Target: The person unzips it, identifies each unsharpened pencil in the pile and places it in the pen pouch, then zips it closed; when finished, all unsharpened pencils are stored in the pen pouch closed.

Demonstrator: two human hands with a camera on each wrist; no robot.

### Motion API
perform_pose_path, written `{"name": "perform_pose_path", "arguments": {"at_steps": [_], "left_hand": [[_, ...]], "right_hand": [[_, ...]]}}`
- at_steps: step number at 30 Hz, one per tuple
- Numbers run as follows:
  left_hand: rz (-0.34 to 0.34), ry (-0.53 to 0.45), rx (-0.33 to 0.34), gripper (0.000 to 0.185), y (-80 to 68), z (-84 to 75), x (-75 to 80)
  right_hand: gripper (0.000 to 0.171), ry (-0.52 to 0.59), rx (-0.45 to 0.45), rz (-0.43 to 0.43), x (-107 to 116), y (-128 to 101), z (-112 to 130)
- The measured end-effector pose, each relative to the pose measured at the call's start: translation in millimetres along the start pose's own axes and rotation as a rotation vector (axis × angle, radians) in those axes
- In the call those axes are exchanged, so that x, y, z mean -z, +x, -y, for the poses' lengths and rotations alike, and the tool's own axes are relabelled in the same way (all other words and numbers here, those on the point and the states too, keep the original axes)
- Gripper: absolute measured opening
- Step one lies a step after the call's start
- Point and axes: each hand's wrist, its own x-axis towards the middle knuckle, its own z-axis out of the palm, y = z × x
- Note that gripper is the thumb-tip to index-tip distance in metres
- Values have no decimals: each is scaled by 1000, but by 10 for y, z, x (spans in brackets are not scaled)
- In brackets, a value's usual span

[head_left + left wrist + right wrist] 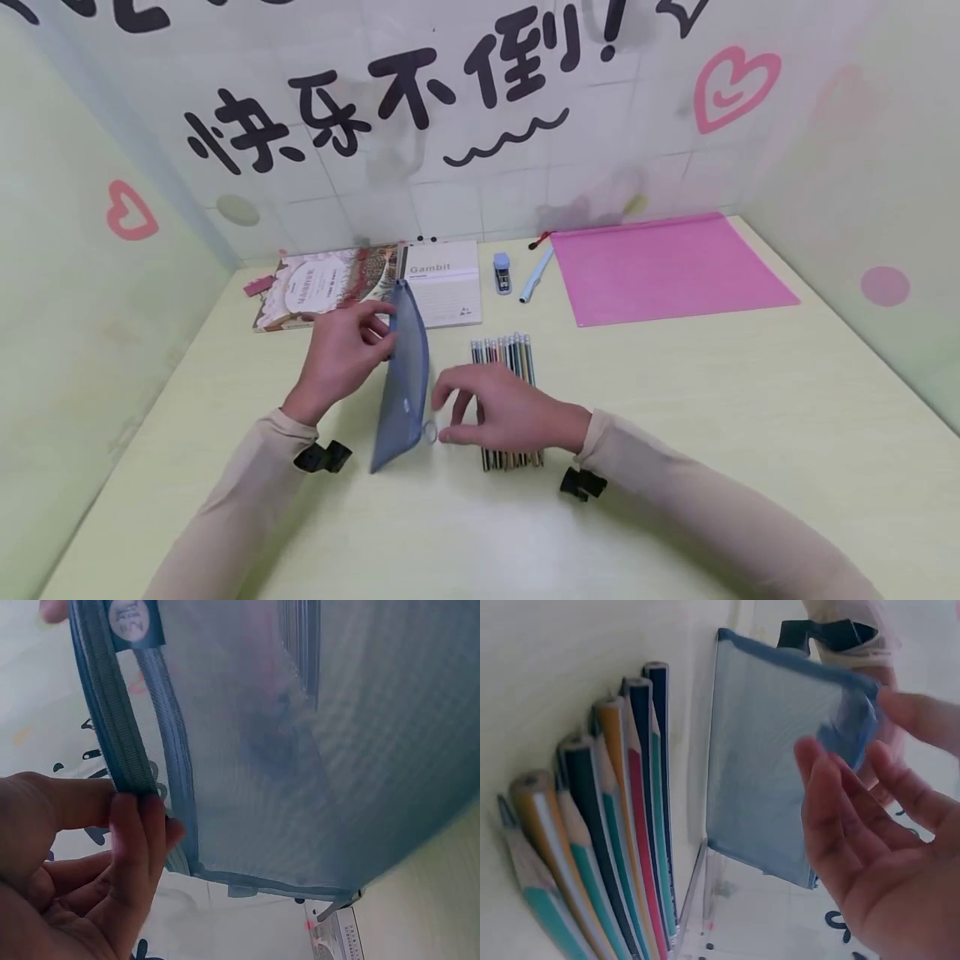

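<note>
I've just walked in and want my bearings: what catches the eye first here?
A blue mesh pouch stands on edge mid-table, pinched by the left hand, with the right hand at its zip ring. Beside it lies a row of pencils. A pink folder lies at the back right.

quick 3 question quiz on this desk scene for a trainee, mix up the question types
1. True or false: the left hand pinches the edge of the blue mesh zip pouch.
2. Multiple choice: what lies under the right hand? A) a row of coloured pencils B) a pair of scissors C) a roll of tape
3. Short answer: which flat thing lies at the far right of the pale yellow-green table?

Key:
1. True.
2. A.
3. The pink zip document pouch.
</note>
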Motion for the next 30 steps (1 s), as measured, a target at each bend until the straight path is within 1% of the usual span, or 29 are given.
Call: {"name": "perform_pose_path", "arguments": {"at_steps": [2, 4, 6, 7, 11, 14, 16, 18, 20, 22, 25, 27, 30], "left_hand": [[19, 37, -24, 28, 6, -24, -24], [27, 79, -52, 27, 6, -48, -47], [27, 105, -73, 27, 1, -73, -64], [25, 115, -83, 27, -1, -86, -69], [13, 161, -137, 27, -14, -148, -65], [-6, 234, -197, 26, -35, -211, -11], [-26, 315, -223, 27, -55, -246, 59], [-39, 397, -223, 29, -77, -272, 158], [-36, 458, -205, 29, -87, -286, 257], [-23, 478, -184, 28, -82, -288, 341], [10, 445, -163, 24, -58, -267, 417], [36, 414, -153, 22, -37, -245, 429], [76, 385, -140, 21, -14, -209, 401]], "right_hand": [[30, 109, -62, 3, 26, 50, -43], [35, 194, -125, -19, 32, 118, -81], [36, 245, -191, -37, 20, 193, -109], [35, 248, -221, -42, 8, 234, -121], [27, 171, -280, -75, -39, 361, -181], [23, 32, -301, -98, -47, 394, -234], [22, -67, -339, -74, -34, 383, -259], [22, -162, -374, -35, -11, 366, -276], [21, -206, -392, 12, 20, 349, -288], [21, -205, -380, 31, 55, 353, -295], [21, -173, -340, 52, 89, 388, -313], [21, -149, -324, 67, 95, 414, -338], [22, -117, -316, 100, 87, 431, -394]]}}
